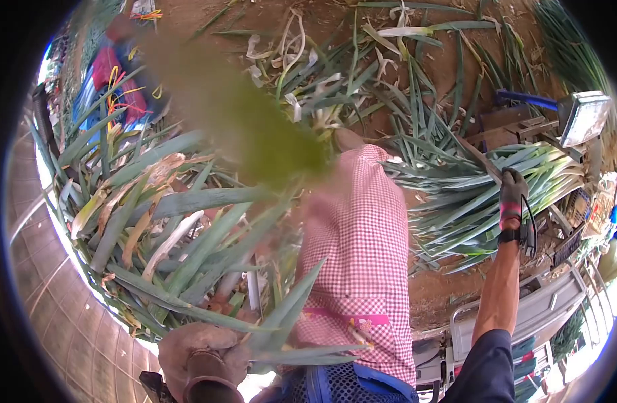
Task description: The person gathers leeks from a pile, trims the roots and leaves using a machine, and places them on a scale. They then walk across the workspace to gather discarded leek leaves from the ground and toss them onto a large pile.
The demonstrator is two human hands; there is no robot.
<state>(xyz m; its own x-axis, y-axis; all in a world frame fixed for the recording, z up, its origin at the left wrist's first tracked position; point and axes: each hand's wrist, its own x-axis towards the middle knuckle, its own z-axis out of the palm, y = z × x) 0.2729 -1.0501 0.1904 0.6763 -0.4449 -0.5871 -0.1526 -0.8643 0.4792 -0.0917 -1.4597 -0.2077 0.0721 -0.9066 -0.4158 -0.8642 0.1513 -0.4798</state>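
Green onions (449,201) lie bunched at the right of the frame, the gloved right hand (514,189) over them, fingers curled round a long flat tool (480,160). What looks like the left hand (204,352), lower left, is beside loose leaves (288,319), its grip impossible to tell; a checked apron (359,255) fills the centre.

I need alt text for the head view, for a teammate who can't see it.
The gloved right hand is over a bundle of green stalks, holding what looks like a long blade. The left hand is low in view beside loose leaves, its grip unclear. Pink checked cloth fills the lower middle; a blurred green shape hides part of the ground.
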